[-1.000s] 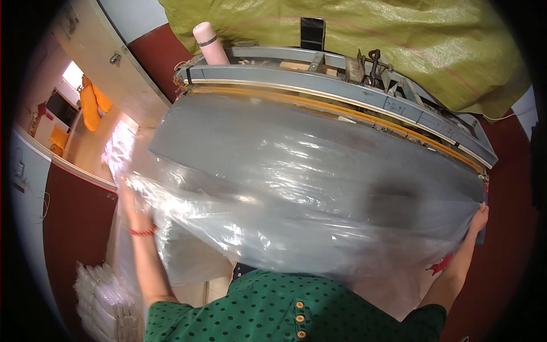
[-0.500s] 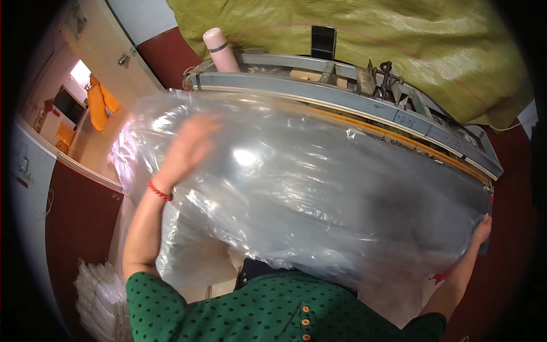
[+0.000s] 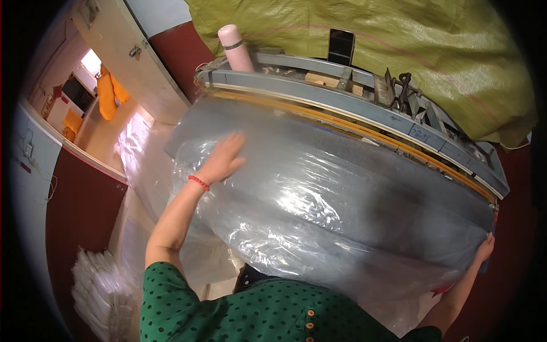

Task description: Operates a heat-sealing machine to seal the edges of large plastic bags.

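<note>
Head view: a big clear plastic bag lies spread over the grey table of a long sealing machine, its near edge spilling off toward the person's body. The left hand rests flat on the bag's upper left part, fingers stretched out and slightly spread, gripping nothing. The right hand is at the bag's far right end, fingers curled at the film's edge; whether they actually pinch it cannot be told, since the film hides them (only the knuckles show).

To do this smoothing well, I would judge that the flat palm should sweep outward from under the fingers toward the bag's left end while the right hand keeps the other end taut, so creases run out rather than bunch. The far edge should lie straight along the orange sealing bar, just beyond the left fingertips.

The bag's long axis runs left to right, from one hand to the other, parallel to the bar; which end is its open mouth cannot be told. Beyond the left fingertips stands a pink flask; a phone leans further right against a yellow-green sack.
</note>
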Demonstrator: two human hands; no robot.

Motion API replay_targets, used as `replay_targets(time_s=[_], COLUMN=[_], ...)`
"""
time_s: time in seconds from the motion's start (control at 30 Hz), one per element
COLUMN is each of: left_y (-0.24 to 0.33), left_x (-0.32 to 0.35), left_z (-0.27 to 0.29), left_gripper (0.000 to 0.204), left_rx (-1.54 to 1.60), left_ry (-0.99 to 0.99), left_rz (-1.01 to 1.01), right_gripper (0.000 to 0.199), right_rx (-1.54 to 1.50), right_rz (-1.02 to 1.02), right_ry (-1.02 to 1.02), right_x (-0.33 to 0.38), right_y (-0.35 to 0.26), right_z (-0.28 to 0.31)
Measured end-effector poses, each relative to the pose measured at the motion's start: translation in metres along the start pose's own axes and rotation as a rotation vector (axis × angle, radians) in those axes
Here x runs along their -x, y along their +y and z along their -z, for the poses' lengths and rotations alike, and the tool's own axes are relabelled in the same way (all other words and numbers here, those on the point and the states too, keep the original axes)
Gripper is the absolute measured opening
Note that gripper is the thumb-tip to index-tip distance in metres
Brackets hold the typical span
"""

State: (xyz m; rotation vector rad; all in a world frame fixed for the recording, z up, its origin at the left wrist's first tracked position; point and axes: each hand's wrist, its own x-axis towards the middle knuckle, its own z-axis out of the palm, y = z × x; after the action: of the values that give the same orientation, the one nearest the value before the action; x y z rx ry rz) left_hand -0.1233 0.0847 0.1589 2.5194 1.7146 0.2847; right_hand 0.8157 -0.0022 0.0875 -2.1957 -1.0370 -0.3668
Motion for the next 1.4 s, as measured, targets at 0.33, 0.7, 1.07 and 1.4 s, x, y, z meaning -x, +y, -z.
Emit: replay_targets(time_s=[0.33, 0.7, 1.07, 1.4], left_y=[-0.016, -0.021, -0.072, -0.150], left_x=[-0.046, -0.060, -0.084, -0.139], left_z=[-0.009, -0.027, -0.017, -0.053], left_gripper=[0.034, 0.010, 0.014, 0.015], left_rx=[0.031, 0.062, 0.778, 0.909], left_ry=[0.279, 0.560, 0.957, 0.919], left_rz=[-0.050, 0.075, 0.555, 0.508], right_gripper=[0.033, 0.038, 0.025, 0.015], right_rx=[-0.781, -0.878, -0.270, -0.792], right_rz=[-0.254, -0.345, 0.157, -0.139], right_ry=[-0.141, 0.121, 0.530, 0.216], right_x=[0.012, 0.051, -0.014, -0.037], right_y=[0.028, 0.026, -0.118, -0.135], right_z=[0.069, 0.155, 0.054, -0.086])
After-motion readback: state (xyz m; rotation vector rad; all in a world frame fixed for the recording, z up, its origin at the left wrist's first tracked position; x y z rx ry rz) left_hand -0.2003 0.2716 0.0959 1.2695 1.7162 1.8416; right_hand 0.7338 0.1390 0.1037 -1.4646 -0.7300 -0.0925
